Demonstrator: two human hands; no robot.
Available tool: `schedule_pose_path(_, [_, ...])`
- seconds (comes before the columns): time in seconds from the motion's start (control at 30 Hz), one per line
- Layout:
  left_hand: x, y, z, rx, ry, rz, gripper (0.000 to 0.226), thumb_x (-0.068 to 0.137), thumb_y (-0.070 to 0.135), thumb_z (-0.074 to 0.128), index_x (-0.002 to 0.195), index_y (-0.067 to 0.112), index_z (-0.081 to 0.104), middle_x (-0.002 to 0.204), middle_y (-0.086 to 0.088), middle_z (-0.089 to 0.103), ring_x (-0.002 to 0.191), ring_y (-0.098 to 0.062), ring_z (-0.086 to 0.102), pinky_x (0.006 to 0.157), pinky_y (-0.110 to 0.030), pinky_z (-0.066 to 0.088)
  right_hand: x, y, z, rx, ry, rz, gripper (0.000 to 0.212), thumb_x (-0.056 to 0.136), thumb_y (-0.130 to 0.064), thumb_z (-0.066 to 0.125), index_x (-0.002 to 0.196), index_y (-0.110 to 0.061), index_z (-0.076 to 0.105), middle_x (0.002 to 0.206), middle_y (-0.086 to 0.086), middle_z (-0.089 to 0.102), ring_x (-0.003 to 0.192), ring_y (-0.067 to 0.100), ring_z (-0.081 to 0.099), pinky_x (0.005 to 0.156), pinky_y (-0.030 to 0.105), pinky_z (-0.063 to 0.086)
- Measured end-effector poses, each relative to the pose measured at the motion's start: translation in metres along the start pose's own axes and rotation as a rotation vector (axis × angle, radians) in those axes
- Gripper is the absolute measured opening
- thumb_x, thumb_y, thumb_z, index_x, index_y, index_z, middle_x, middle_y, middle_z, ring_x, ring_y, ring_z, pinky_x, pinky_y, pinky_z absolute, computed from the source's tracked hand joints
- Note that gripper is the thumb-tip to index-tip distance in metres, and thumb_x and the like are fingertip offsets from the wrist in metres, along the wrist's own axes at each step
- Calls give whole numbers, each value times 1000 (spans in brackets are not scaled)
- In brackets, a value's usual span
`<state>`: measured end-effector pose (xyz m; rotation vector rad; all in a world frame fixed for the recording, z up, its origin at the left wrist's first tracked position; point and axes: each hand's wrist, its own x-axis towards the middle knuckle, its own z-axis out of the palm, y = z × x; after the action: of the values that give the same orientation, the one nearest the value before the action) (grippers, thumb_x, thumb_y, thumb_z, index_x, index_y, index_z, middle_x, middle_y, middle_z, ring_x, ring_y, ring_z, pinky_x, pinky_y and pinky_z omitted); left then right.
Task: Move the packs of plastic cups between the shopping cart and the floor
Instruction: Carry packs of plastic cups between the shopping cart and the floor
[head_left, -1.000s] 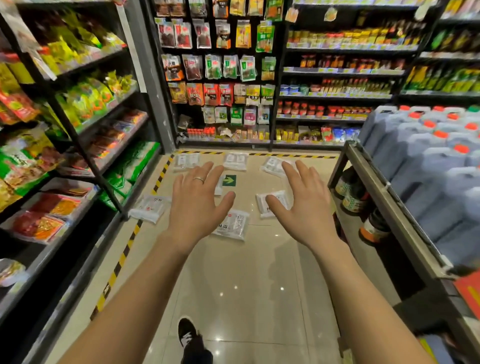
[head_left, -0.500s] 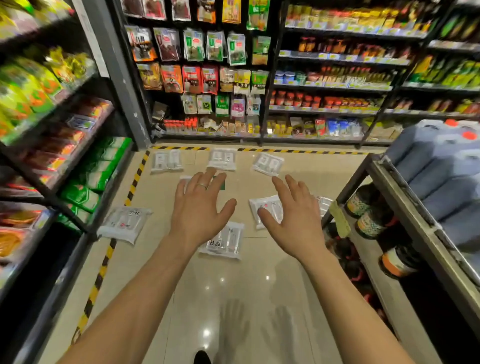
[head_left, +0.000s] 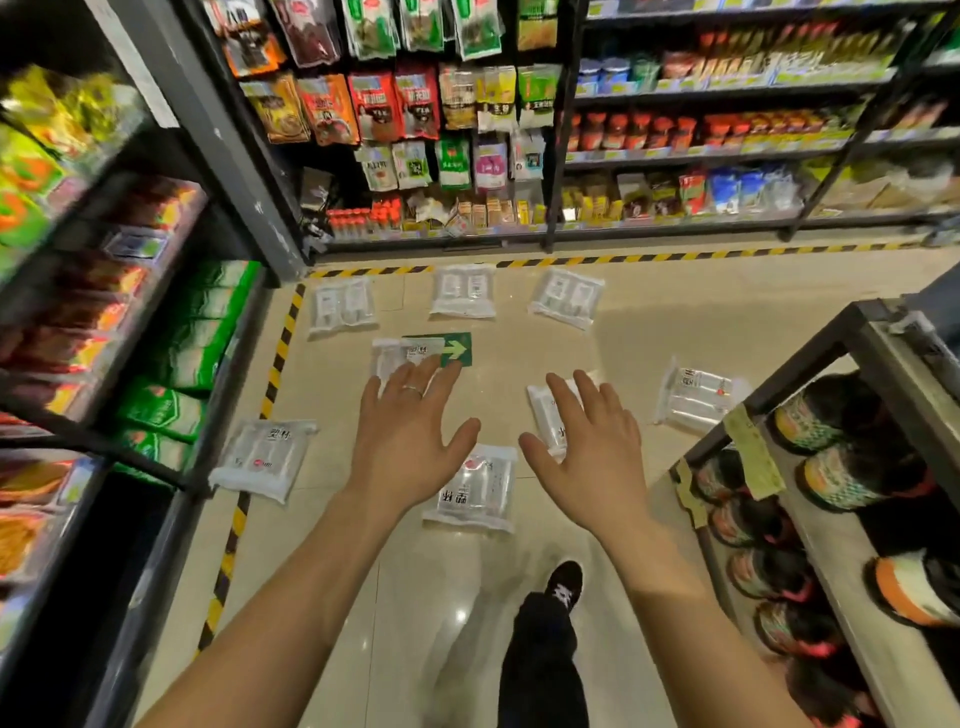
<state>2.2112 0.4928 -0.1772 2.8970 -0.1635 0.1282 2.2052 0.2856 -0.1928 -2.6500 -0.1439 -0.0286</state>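
Clear plastic packs of cups (head_left: 462, 291), eight counted, lie scattered on the tiled floor (head_left: 519, 338). No shopping cart is in view, so loading appears not yet begun. Left hand (head_left: 410, 441) and right hand (head_left: 587, 447) hover spread, holding nothing. Nearest pack (head_left: 470, 488) reads "塑杯"; a green floor sign (head_left: 453, 349) shows an arrow.

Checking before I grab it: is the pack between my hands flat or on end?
Flat: the pack lies label up on the floor, between the open left hand and right hand; neither grips it.
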Motion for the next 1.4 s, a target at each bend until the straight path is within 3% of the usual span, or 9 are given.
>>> schedule_pose_path(0.13, [75, 7, 40, -9, -53, -38, 73, 86, 62, 32, 145, 21, 45, 151, -6, 44, 138, -31, 40, 111, -56, 27, 77, 42, 17, 31, -84, 39, 81, 81, -69, 24, 151, -29, 30, 160, 5, 24, 147, 33, 17, 116, 51, 21])
schedule_pose_path(0.27, [141, 14, 87, -28, -120, -79, 75, 86, 64, 29, 147, 24, 42, 154, -3, 39, 141, -28, 35, 113, -52, 22, 145, 83, 38, 47, -95, 26, 74, 84, -62, 38, 145, -20, 45, 151, 14, 42, 139, 42, 35, 106, 60, 35])
schedule_pose_path(0.4, [188, 6, 141, -49, -179, -124, 73, 86, 64, 30, 147, 25, 42, 152, -4, 42, 139, -27, 39, 112, -53, 25, 197, 122, 72, 24, -203, 81, 73, 88, -64, 38, 152, -28, 30, 160, 6, 24, 148, 33, 18, 116, 51, 21])
schedule_pose_path(0.53, [213, -20, 193, -65, -249, -171, 76, 86, 66, 28, 149, 25, 38, 154, -4, 40, 142, -26, 34, 114, -53, 24, 223, 149, 129, 55, -240, 135, 76, 85, -65, 35, 149, -23, 38, 154, 12, 37, 142, 39, 31, 110, 55, 31])
schedule_pose_path(0.8, [251, -112, 341, -78, -308, -223, 76, 88, 63, 31, 150, 20, 37, 153, -9, 40, 140, -29, 36, 113, -54, 27, 258, 197, 293, 124, -385, 296, 75, 89, -64, 32, 155, -34, 12, 164, 1, 10, 150, 26, 7, 119, 44, 11])
schedule_pose_path(0.9, [253, -153, 416, -119, -338, -230, 76, 89, 63, 31, 152, 20, 32, 153, -11, 39, 141, -29, 35, 112, -53, 28, 262, 220, 368, 131, -360, 373, 77, 87, -64, 30, 155, -32, 15, 163, 5, 15, 149, 29, 13, 118, 47, 18])
schedule_pose_path(1.03, [248, -209, 527, -123, -361, -230, 74, 91, 60, 34, 152, 18, 32, 150, -15, 43, 138, -32, 41, 108, -54, 36, 261, 246, 480, 145, -413, 467, 75, 89, -58, 38, 155, -34, 12, 163, 3, 12, 149, 26, 11, 118, 43, 15])
schedule_pose_path(1.4, [198, -336, 767, -83, -500, -264, 73, 94, 63, 26, 157, 26, 15, 160, -12, 26, 146, -28, 27, 115, -46, 30, 235, 334, 724, 86, -418, 495, 74, 90, -58, 39, 155, -36, 9, 163, 7, 14, 149, 27, 14, 118, 45, 19])
